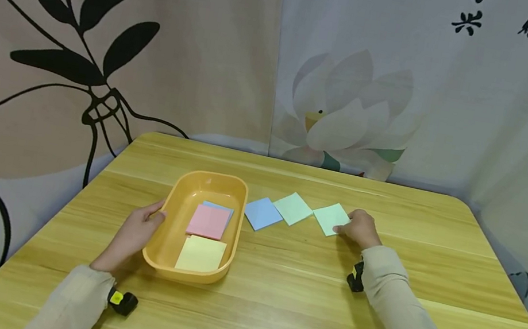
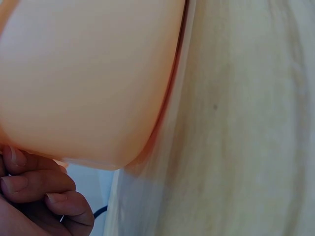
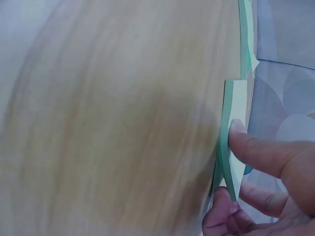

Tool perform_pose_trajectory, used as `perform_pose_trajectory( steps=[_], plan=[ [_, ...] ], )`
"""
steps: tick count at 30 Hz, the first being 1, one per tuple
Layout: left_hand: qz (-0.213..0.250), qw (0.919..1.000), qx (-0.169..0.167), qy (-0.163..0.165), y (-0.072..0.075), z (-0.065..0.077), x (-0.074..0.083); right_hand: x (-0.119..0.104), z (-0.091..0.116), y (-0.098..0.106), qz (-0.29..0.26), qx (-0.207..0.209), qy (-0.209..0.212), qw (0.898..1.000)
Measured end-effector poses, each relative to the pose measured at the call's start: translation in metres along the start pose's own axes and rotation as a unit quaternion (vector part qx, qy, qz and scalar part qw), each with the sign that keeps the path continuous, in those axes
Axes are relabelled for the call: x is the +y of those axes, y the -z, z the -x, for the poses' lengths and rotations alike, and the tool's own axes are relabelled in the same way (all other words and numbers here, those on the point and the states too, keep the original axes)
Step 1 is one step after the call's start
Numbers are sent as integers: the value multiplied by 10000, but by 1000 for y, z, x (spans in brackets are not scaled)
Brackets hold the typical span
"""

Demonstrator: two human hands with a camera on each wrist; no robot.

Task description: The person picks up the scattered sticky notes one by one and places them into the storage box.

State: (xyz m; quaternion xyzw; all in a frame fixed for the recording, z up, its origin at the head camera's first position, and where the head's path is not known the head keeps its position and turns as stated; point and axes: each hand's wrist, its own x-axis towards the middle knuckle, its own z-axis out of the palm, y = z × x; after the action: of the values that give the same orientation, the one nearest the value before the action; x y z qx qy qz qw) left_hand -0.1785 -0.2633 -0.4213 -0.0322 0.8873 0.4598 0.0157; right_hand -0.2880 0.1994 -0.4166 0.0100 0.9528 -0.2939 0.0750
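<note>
In the head view my left hand (image 1: 132, 236) grips the left rim of a yellow plastic tray (image 1: 172, 242). Its curled fingers (image 2: 42, 184) show beside the tray wall in the left wrist view. My right hand (image 1: 362, 229) pinches the right corner of a light green sticky note pad (image 1: 329, 217), thumb on top. The right wrist view shows that pad (image 3: 236, 110) edge-on, its held end bent up and its layers parting. To its left, a second light green pad (image 1: 292, 209) and a blue pad (image 1: 263, 214) continue the row, corners close together.
Inside the tray lie a pink pad (image 1: 208, 221) partly over a blue pad (image 1: 231, 210), and a pale yellow pad (image 1: 200, 255) nearer me. Everything rests on a wooden table (image 1: 280, 318). A printed curtain (image 1: 220, 52) hangs behind the table's far edge.
</note>
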Motion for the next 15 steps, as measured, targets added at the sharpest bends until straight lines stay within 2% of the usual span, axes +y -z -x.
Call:
perform_pose_trajectory(
  steps=[6, 15],
  plan=[
    [41, 10000, -16, -56, 0, -2, -1, -1, 1, 0, -41, 16, -7, 10000],
    [137, 9999, -8, 30, -1, 0, -1, -2, 1, 1, 3, -21, -116, 9999]
  ],
)
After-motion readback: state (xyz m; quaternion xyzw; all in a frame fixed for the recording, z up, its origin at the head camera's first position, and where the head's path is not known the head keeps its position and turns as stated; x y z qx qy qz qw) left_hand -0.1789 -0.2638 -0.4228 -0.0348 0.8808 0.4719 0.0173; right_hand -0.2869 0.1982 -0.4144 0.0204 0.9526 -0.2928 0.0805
